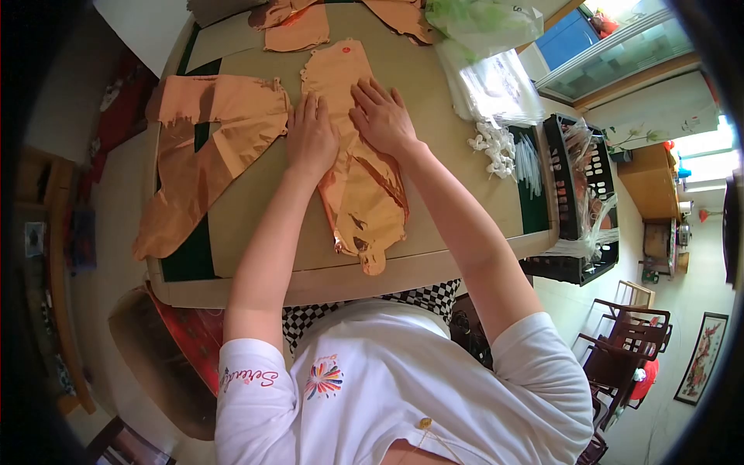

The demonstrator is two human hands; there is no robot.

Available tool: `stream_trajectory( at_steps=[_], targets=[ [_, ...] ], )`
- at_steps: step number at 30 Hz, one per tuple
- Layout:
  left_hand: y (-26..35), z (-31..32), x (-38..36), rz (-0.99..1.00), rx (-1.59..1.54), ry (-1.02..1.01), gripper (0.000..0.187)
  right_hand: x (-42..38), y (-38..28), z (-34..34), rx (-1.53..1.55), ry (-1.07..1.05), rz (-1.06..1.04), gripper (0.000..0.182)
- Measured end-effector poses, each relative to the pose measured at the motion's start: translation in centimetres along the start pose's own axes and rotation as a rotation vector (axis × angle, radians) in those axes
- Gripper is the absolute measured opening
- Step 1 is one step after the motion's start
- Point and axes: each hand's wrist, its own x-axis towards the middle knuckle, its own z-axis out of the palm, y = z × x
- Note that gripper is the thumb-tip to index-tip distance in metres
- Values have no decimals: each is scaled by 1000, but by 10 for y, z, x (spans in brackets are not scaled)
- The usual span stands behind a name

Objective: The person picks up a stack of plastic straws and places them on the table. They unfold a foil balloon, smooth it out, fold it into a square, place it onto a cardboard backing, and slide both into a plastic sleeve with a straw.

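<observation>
A flat, copper-coloured foil piece [368, 194] lies lengthwise on the table in front of me, with a small red mark near its far end and a rounded tab at its near end. My left hand [312, 138] lies flat on its left edge, fingers stretched forward. On its right side rests my right hand [382, 116], palm down with fingers spread. Another flat foil piece [225, 143], shaped with angled arms, lies to the left, close to my left hand. More foil pieces [298, 27] lie at the far edge.
Clear plastic bags [496, 81] are at the far right of the table [457, 209]. Near them lie a white tangled bundle [493, 147] and thin clear tubes [528, 164]. A black crate [570, 178] with plastic wrapping stands beyond the right edge.
</observation>
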Motion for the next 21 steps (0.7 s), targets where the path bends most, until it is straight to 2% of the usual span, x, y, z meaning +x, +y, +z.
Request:
stream_trajectory(
  at_steps=[8,11,14,21],
  targets=[
    [1,-6,-15,28,-58,-45,44,0,1,2,32,-9,18,44],
    [-6,-10,-32,120,-193,-60,41,0,-1,0,53,-18,30,44],
    [-13,-14,-37,93,-299,6,38,-1,1,0,53,-30,40,45],
    [-11,-22,-27,152,-36,-19,35,-1,2,3,30,-40,40,47]
  ],
)
